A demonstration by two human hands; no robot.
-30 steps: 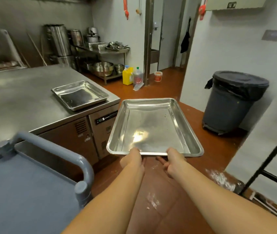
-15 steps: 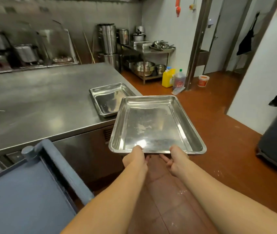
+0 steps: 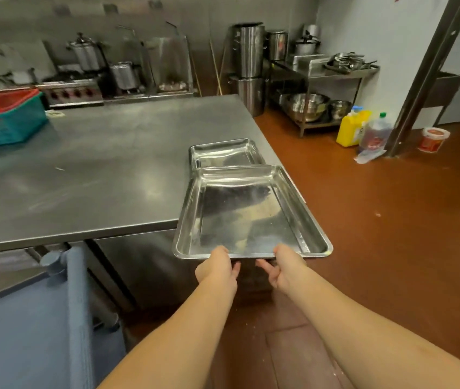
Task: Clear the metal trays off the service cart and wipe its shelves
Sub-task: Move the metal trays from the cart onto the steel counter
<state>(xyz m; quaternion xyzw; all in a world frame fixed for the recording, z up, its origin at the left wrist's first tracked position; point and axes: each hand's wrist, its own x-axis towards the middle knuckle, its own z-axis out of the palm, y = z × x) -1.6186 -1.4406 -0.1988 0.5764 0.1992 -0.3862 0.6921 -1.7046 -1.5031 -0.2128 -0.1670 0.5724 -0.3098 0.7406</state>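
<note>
While both thumbs lie on its near rim, the left hand [image 3: 217, 269] and right hand [image 3: 286, 269] pinch the tray [image 3: 248, 217], fingers tucked under it, holding it roughly level. Its far end reaches over the counter [image 3: 96, 169] corner and overlaps a 2nd tray [image 3: 223, 154] lying there at 12 o'clock; whether the 2 touch I cannot tell. The blue cart [image 3: 26, 318] stands at 8 o'clock. A green basket [image 3: 7, 119] sits at 10 o'clock, a yellow jug [image 3: 350, 130] on the floor at 2 o'clock.

A teal basket [image 3: 7, 122] sits on the steel counter [image 3: 96, 169]; a yellow jug [image 3: 349, 130] stands on the floor.
</note>
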